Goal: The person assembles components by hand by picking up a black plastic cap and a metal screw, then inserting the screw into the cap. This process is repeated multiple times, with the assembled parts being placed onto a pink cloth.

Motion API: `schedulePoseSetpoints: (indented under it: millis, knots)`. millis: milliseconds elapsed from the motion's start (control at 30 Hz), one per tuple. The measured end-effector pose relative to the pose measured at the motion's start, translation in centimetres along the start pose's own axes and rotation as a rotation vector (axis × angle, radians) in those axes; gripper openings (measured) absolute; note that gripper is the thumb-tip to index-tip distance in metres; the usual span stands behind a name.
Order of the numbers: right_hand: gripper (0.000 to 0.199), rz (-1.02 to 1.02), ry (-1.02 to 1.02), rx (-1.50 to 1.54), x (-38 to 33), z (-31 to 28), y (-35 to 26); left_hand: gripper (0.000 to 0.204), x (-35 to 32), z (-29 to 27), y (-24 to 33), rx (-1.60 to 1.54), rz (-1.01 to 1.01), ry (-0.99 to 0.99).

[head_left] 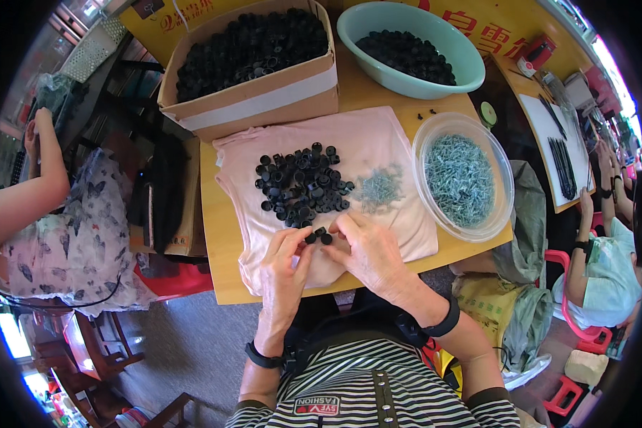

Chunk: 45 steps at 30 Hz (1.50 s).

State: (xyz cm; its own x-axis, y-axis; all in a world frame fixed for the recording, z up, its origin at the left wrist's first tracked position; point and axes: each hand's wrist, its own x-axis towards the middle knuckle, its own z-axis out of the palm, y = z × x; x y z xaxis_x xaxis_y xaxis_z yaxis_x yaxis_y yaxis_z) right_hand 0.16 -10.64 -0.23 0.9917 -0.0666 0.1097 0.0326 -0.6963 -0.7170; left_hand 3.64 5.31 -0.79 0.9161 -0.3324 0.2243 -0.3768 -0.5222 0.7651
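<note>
My left hand (284,267) is closed, thumb and forefinger pinching a small black plastic cap (310,237). Close beside it, my right hand (372,253) has its thumb and forefinger curled around another small black cap (326,238). Just beyond the fingers, a loose heap of black plastic caps (301,184) is spread on a pale pink cloth (246,153). To the right of that heap lies a small pile of silvery screws (379,188). How the two caps between my hands meet is too small to make out.
A cardboard box (264,107) of black parts stands at the back left, and a pale green basin (421,84) of black parts at the back right. A round clear tub (508,189) of screws sits on the table's right side. Other people sit at both sides.
</note>
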Motion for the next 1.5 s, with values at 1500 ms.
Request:
schedulePoseSetpoints:
  millis: [1500]
  knots:
    - [0.021, -0.039, 0.085, 0.116, 1.8, -1.3, -0.9, 0.015, 0.3, -2.4, -0.8, -0.084, -0.159, 0.114]
